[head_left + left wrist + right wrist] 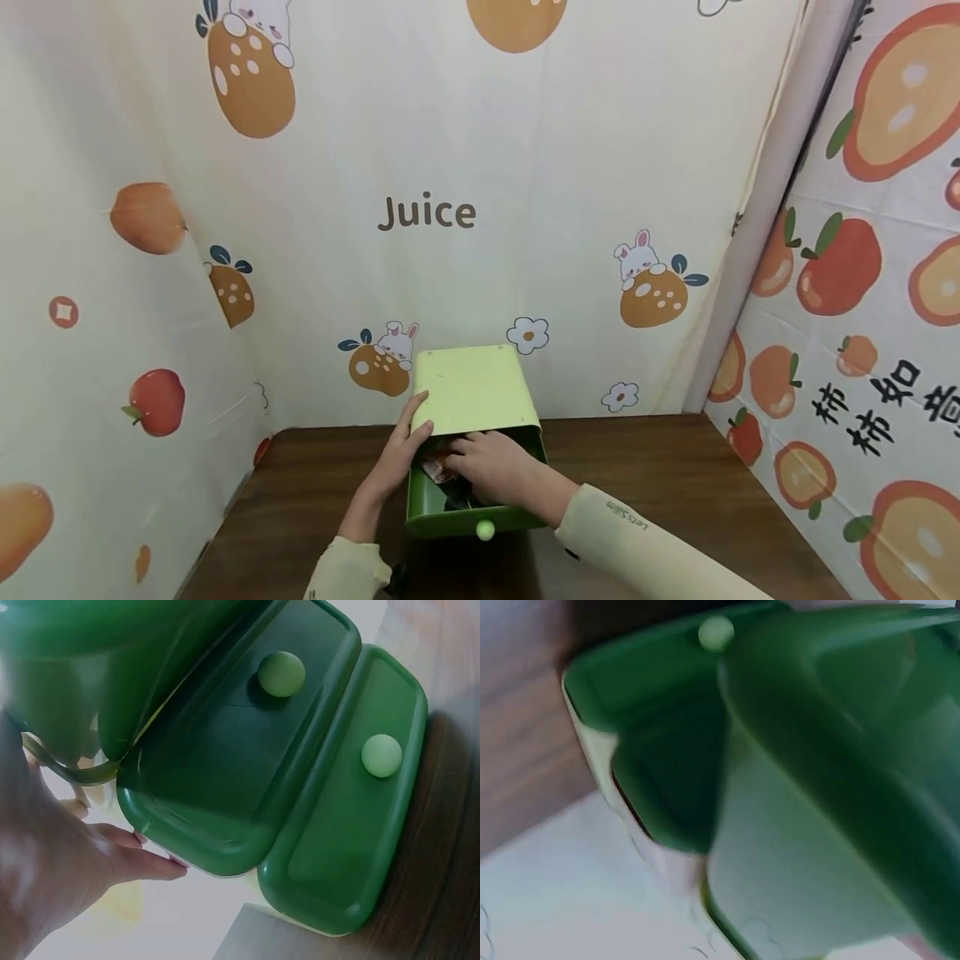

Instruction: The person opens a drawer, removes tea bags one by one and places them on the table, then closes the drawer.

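A small drawer cabinet [472, 387] with a pale yellow-green casing stands on the table. Its green top drawer [442, 525], with a round light-green knob [485, 530], is pulled out. My left hand [392, 460] rests against the casing's left side, thumb at the top front edge. Inside the drawer is my right hand [498, 471], its fingertips partly hidden under the casing's top. Beside those fingers lies a small reddish packet-like item [437, 471], with dark things below it. Whether the right fingers hold anything is hidden.
Two lower drawers [217, 765] [345, 817] are pushed in, each with a round knob. The brown wooden table [637, 492] extends on both sides. A fruit-printed curtain [570, 208] hangs close behind the cabinet, with more printed cloth at left and right.
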Demonstrator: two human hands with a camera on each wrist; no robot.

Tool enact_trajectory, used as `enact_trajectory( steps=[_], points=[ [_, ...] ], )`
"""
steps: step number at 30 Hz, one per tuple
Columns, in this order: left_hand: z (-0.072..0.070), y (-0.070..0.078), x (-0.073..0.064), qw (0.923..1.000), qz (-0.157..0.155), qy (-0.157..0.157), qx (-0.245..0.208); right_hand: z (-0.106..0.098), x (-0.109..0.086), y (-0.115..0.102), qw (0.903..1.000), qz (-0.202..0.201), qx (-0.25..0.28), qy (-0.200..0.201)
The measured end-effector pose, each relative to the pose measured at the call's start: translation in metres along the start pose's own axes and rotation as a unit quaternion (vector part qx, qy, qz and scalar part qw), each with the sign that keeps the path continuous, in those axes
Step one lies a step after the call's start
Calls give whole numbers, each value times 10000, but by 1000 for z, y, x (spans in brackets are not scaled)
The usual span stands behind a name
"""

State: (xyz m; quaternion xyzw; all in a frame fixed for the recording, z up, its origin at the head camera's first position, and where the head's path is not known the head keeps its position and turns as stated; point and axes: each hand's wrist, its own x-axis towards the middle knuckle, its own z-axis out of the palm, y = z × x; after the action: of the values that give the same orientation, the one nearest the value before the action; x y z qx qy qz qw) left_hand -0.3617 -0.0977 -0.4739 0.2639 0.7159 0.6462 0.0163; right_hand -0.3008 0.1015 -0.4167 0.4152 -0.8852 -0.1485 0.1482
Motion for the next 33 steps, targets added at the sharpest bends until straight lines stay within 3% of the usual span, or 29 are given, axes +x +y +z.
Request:
enact_trajectory(
  steps=[7, 18, 25, 30, 33],
  points=[
    [4, -3, 4, 9999, -89, 25, -76, 3, -1, 8, 9987, -135, 416, 251],
    [0, -2, 4, 9998, -158, 94, -89, -38, -34, 19, 9818, -96, 1838, 469],
    [-2, -5, 0, 9994, -286, 173, -127, -47, -72, 39, 9478, 372, 3130, 470],
    [-2, -4, -1, 9994, -276, 169, -123, -46, -92, 53, 9228, 797, 3722, 590],
    [-1, -3, 2, 9996, -187, 141, -149, -47, -105, 61, 8969, 1037, 4234, 741]
  ],
)
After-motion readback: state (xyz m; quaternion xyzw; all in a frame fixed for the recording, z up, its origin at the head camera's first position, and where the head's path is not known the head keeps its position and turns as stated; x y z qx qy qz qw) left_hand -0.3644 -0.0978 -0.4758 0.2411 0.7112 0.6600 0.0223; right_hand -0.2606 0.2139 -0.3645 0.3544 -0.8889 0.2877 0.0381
